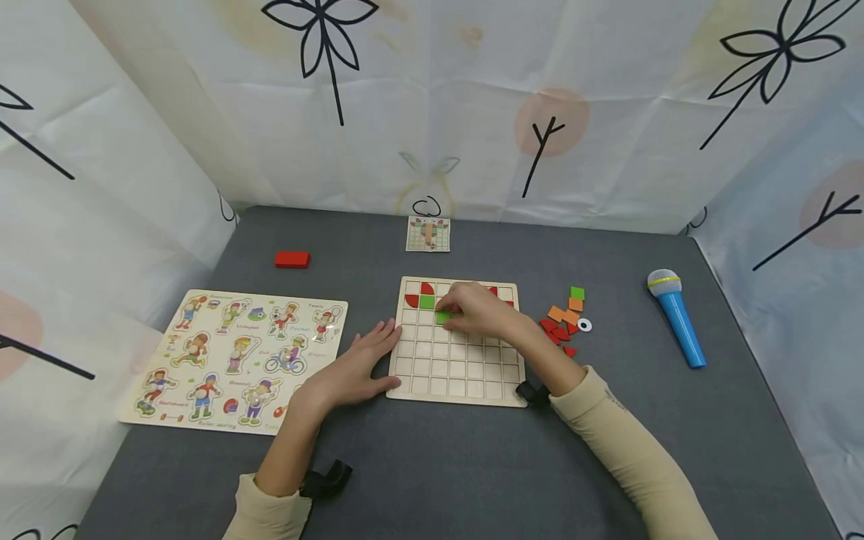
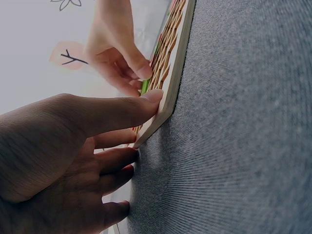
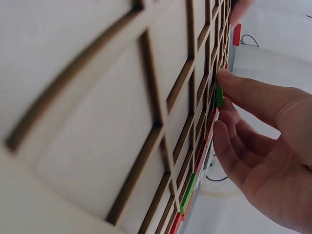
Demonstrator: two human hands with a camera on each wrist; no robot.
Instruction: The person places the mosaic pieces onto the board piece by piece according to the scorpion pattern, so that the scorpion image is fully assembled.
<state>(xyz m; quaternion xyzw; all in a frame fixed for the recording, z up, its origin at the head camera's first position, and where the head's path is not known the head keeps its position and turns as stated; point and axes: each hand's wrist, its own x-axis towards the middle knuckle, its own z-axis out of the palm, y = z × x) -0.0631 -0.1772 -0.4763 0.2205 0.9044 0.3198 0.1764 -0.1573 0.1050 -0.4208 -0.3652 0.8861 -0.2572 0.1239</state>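
My right hand (image 1: 475,309) pinches a small green square tile (image 1: 442,318) between thumb and fingers, over the upper part of a wooden grid board (image 1: 459,386). In the right wrist view, the green tile (image 3: 219,92) touches the grid with the thumb against it. My left hand (image 1: 358,367) rests at the board's left edge with fingers extended; its thumb (image 2: 153,95) lies on the rim. Another green tile (image 1: 427,301) sits in the grid beside red quarter-round pieces (image 1: 412,301). More red pieces show at the upper right, partly hidden by the right hand.
Right of the board lie loose red pieces (image 1: 562,334), orange squares (image 1: 556,313), a green square (image 1: 577,292) and a white ring (image 1: 584,325). A toy microphone (image 1: 683,322) lies farther right. A pattern card (image 1: 428,244) is behind, a red block (image 1: 292,259) back left, a picture puzzle (image 1: 223,322) left.
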